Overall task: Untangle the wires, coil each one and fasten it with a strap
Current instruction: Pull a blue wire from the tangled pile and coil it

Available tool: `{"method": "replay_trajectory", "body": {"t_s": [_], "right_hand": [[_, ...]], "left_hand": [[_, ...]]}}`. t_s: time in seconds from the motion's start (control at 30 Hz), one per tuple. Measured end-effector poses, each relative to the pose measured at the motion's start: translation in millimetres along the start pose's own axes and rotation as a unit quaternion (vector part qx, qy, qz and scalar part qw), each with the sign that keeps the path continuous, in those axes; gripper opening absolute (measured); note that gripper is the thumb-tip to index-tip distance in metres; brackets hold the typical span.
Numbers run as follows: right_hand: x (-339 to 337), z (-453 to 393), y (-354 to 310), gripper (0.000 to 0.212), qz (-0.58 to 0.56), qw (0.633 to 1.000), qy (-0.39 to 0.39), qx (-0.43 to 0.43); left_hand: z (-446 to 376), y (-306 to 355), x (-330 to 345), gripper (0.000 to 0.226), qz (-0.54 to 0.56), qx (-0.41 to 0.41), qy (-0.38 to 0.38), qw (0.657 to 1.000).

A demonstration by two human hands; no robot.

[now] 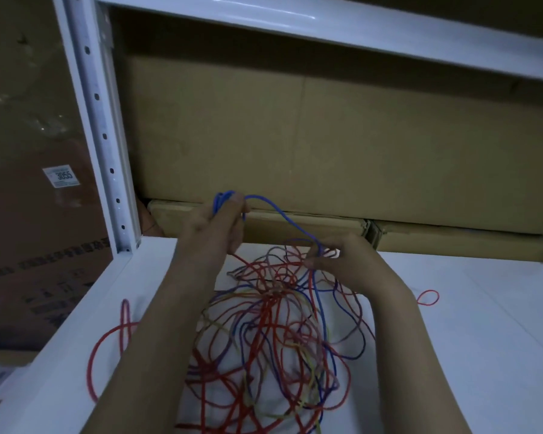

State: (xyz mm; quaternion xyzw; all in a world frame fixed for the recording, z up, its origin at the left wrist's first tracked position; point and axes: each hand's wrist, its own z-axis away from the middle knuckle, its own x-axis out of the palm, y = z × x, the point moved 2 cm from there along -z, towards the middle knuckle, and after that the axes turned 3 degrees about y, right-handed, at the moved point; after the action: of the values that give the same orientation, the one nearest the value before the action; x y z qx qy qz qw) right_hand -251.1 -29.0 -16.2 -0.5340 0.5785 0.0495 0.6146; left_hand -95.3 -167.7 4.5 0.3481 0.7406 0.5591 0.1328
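Here, on the white tabletop (467, 324), a tangle of wires (273, 333) in red, blue, yellow and purple spreads across the middle and runs off the frame at 6 o'clock. The left hand (220, 220), raised toward 12 o'clock above the heap, has its fingers curled round several bunched loops of a blue wire (282, 214). From there the blue wire arcs down toward 4 o'clock to the right hand (342, 261), which pinches it between thumb and fingertips just at the top edge of the tangle. A single red loop (428, 297) lies apart on the tabletop at 3 o'clock of the heap, and a larger red loop (107, 349) trails out at 9 o'clock, near the tabletop's left edge. Behind the hands, cardboard boxes (326, 136) fill the space under a white shelf rail (295, 23), beside a perforated white upright (104, 136).
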Motion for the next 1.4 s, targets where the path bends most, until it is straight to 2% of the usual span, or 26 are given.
{"method": "replay_trajectory", "body": {"t_s": [0.07, 0.13, 0.23, 0.37, 0.43, 0.53, 0.63, 0.7, 0.73, 0.77, 0.83, 0.87, 0.9, 0.97, 1.07, 1.17, 1.23, 1.3, 1.33, 1.4], "right_hand": [[-1.2, -1.6, -2.5, 0.012, 0.063, 0.996, 0.056, -0.021], [-2.7, -1.3, -10.7, 0.025, 0.116, 0.990, 0.068, -0.037], [-8.1, -0.4, -17.9, 0.046, 0.061, 0.993, 0.083, -0.050], [-15.2, 0.0, -21.8, 0.031, 0.027, 0.977, 0.201, -0.062], [-16.9, 0.9, -22.9, 0.032, 0.007, 0.976, 0.206, -0.066], [-18.5, 4.0, -24.1, 0.033, 0.028, 0.985, 0.165, -0.041], [-26.5, 4.0, -29.1, 0.030, -0.038, 0.960, 0.270, -0.059], [-23.5, 3.9, -33.0, 0.034, -0.003, 0.961, 0.273, -0.049], [-22.9, 3.9, -34.7, 0.035, -0.017, 0.961, 0.274, -0.048], [-23.5, 4.5, -38.0, 0.035, -0.083, 0.954, 0.282, -0.055], [-25.5, 7.1, -49.5, 0.032, -0.275, 0.912, 0.295, -0.075], [-24.5, 7.3, -52.0, 0.032, -0.324, 0.896, 0.293, -0.079], [-22.5, 7.7, -53.5, 0.032, -0.321, 0.898, 0.289, -0.079], [-14.9, 6.1, -49.5, 0.033, -0.255, 0.927, 0.264, -0.080], [-9.5, 2.5, -42.7, 0.031, -0.197, 0.957, 0.202, -0.060], [-2.2, 0.6, -38.6, 0.032, -0.062, 0.984, 0.170, 0.009], [7.0, 1.5, -38.1, 0.037, 0.078, 0.984, 0.157, 0.023], [20.0, 3.5, -42.6, 0.040, 0.224, 0.968, 0.112, -0.011], [27.9, 4.2, -45.3, 0.042, 0.277, 0.957, 0.080, -0.040], [41.8, 6.1, -51.7, 0.045, 0.313, 0.945, 0.013, -0.091]], "left_hand": [[0.0, -3.0, 2.7, 0.034, 0.049, -0.013, 0.001, 0.999], [-2.1, -6.4, 4.3, 0.036, 0.066, -0.017, 0.002, 0.998], [-3.3, -9.5, 1.3, 0.036, 0.003, 0.003, -0.003, 1.000], [-3.5, -15.0, -0.9, 0.041, -0.065, 0.016, -0.023, 0.997], [-3.9, -16.0, -1.2, 0.045, -0.086, 0.015, -0.025, 0.996], [-3.3, -18.0, -2.3, 0.055, -0.137, 0.021, -0.018, 0.990], [-2.9, -19.9, -0.3, 0.055, -0.146, 0.021, -0.033, 0.988], [-1.8, -20.1, 1.4, 0.053, -0.150, 0.017, -0.032, 0.988], [-1.1, -19.1, 2.2, 0.050, -0.144, 0.011, -0.031, 0.989], [-0.7, -17.9, 3.6, 0.047, -0.137, 0.004, -0.038, 0.990], [0.1, -16.7, 8.2, 0.045, -0.125, 0.001, -0.070, 0.990], [1.0, -17.4, 10.3, 0.042, -0.120, 0.005, -0.085, 0.989], [2.2, -18.0, 12.0, 0.040, -0.120, 0.012, -0.092, 0.989], [4.1, -19.8, 12.2, 0.042, -0.122, 0.022, -0.086, 0.989], [4.0, -17.7, 10.2, 0.041, -0.085, -0.003, -0.065, 0.994], [0.7, -11.1, 8.8, 0.039, 0.034, -0.047, -0.053, 0.997], [0.3, -7.3, 7.3, 0.035, 0.129, -0.076, -0.058, 0.987], [0.2, -3.7, 4.9, 0.035, 0.205, -0.083, -0.066, 0.973], [-0.3, -3.8, 4.1, 0.035, 0.236, -0.082, -0.066, 0.966], [-2.0, -5.8, 2.8, 0.035, 0.264, -0.072, -0.051, 0.960]]}}
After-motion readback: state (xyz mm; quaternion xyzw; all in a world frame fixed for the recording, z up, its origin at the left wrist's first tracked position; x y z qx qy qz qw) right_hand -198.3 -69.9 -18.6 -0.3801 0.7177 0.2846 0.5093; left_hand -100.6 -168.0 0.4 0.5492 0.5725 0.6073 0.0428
